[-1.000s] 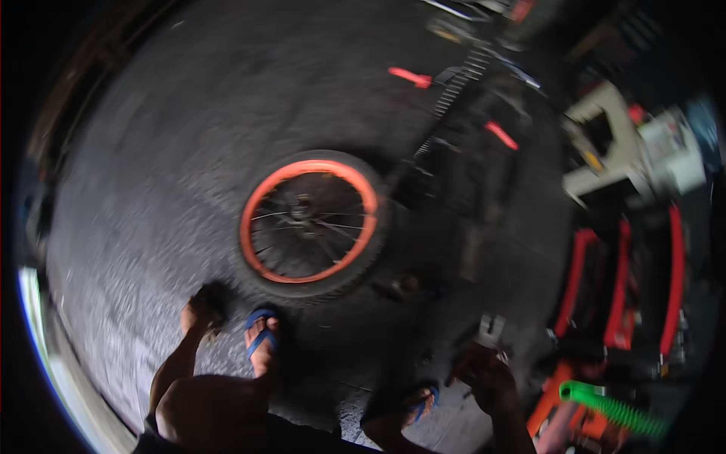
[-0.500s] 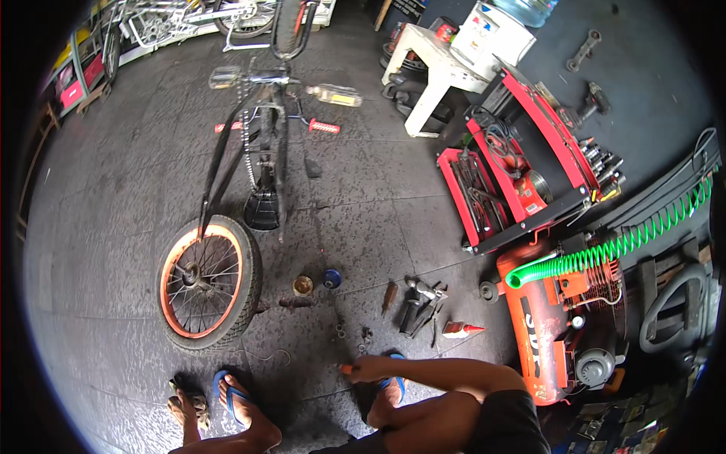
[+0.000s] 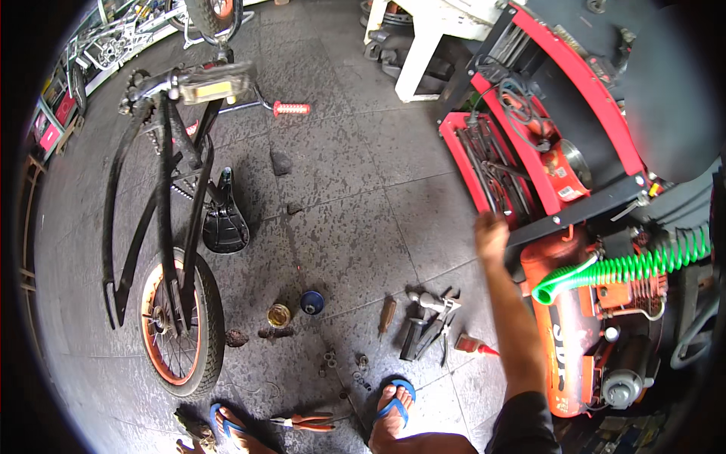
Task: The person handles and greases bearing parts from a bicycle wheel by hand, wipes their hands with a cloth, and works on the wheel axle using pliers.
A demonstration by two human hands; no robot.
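Note:
My right hand (image 3: 493, 236) reaches to the near corner of the lower red tray (image 3: 463, 159), where long metal tools (image 3: 491, 170) lie. Its fingers look curled at the tray's edge; what they grip is blurred. At the lower left edge, only the fingers of my left hand (image 3: 184, 446) show, against a crumpled dirty rag (image 3: 200, 430). Pliers with orange handles (image 3: 308, 424) lie on the floor between my feet. Ahead on the left is an upside-down black bicycle frame (image 3: 165, 181), its open fork ends beside a wheel with an orange rim (image 3: 193, 325).
An open tin (image 3: 279, 315) and a blue tin (image 3: 311, 303) stand mid-floor. Nuts (image 3: 329, 359), a screwdriver (image 3: 387, 314), a hammer (image 3: 416, 333) and a red tube (image 3: 473, 345) lie nearby. An orange compressor (image 3: 563, 340) with a green coiled hose (image 3: 628, 265) stands right.
My right hand has moved from near my feet up and right to the tool tray. The orange-handled tool it held now lies on the floor as pliers. The view has shifted.

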